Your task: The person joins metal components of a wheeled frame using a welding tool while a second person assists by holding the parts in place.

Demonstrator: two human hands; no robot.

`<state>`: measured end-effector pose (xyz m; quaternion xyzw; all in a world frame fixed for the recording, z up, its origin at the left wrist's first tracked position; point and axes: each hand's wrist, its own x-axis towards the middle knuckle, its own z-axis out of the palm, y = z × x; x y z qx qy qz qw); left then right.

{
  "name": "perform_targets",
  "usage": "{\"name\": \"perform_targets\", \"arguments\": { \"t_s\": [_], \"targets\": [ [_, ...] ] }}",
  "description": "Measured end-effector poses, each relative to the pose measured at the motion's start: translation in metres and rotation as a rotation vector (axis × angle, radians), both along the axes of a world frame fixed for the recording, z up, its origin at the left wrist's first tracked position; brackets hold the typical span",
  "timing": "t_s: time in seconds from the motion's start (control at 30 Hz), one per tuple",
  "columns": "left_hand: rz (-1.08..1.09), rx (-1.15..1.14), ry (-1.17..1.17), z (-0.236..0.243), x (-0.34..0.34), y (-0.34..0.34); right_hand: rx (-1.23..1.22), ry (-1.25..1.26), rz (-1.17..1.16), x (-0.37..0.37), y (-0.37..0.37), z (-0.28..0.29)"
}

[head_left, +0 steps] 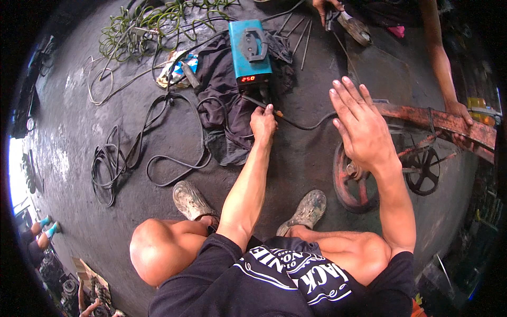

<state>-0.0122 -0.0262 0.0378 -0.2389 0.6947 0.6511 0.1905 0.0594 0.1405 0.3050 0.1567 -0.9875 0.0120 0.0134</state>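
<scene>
On the floor ahead of me stands a teal box-shaped welding machine (pixel 245 53) with a black handle and a lit red display. Just below its front, my left hand (pixel 263 126) is closed at a black cable (pixel 306 127), fingers curled and thumb pointing toward the machine. What lies inside the grip is partly hidden. My right hand (pixel 362 129) is raised, fingers stretched out, holding nothing. Beneath and beside it is a rusty red metal frame (pixel 406 113) with a spoked wheel (pixel 351 182). Dark cloth (pixel 224 113) lies around the machine.
A co-worker's hand (pixel 459 117) grips the frame; another hand (pixel 326 8) at the top holds a dark tool. Coiled green hose (pixel 137 34), looped black cables (pixel 111 164), thin metal rods (pixel 305 47) and a blue-white packet (pixel 182 68) lie on the floor.
</scene>
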Motion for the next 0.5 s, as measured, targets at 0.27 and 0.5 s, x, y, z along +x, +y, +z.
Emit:
{"name": "perform_targets", "arguments": {
  "t_s": [0.27,0.5],
  "targets": [
    [-0.009,0.093,0.057,-0.006,0.003,-0.001,0.111,0.175,-0.028,-0.013,0.044,0.006],
    [-0.007,0.163,-0.012,-0.008,0.001,-0.002,0.082,0.254,-0.129,-0.007,0.065,0.027]
  ]
}}
